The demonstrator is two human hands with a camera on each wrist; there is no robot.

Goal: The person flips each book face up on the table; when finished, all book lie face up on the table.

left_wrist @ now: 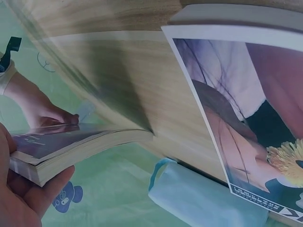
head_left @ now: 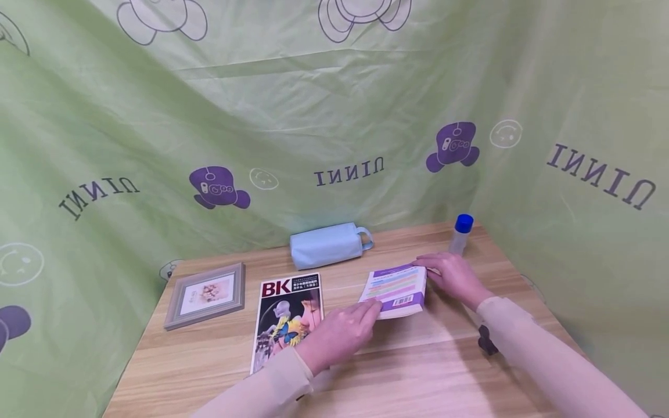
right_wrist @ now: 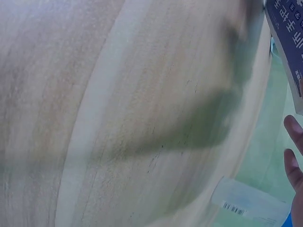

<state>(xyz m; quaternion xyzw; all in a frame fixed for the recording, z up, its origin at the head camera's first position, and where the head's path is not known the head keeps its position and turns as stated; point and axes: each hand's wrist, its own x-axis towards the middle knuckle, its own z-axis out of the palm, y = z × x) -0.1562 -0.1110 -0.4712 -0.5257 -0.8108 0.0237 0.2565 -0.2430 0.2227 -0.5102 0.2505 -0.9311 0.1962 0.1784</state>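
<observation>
A thick paperback book with a white and purple cover tilts just above the table, its barcode towards me. My left hand grips its near left corner; the left wrist view shows fingers beneath the pages. At the far right edge, my right hand holds the book, two of its fingertips off the cover in the right wrist view. Partly behind my left forearm lies a magazine marked BK, with a butterfly and flower on its front.
A light blue pencil case lies at the table's back. Far right stands a clear bottle with a blue cap, close to my right hand. A grey picture frame lies at the left. Green printed cloth surrounds the wooden table.
</observation>
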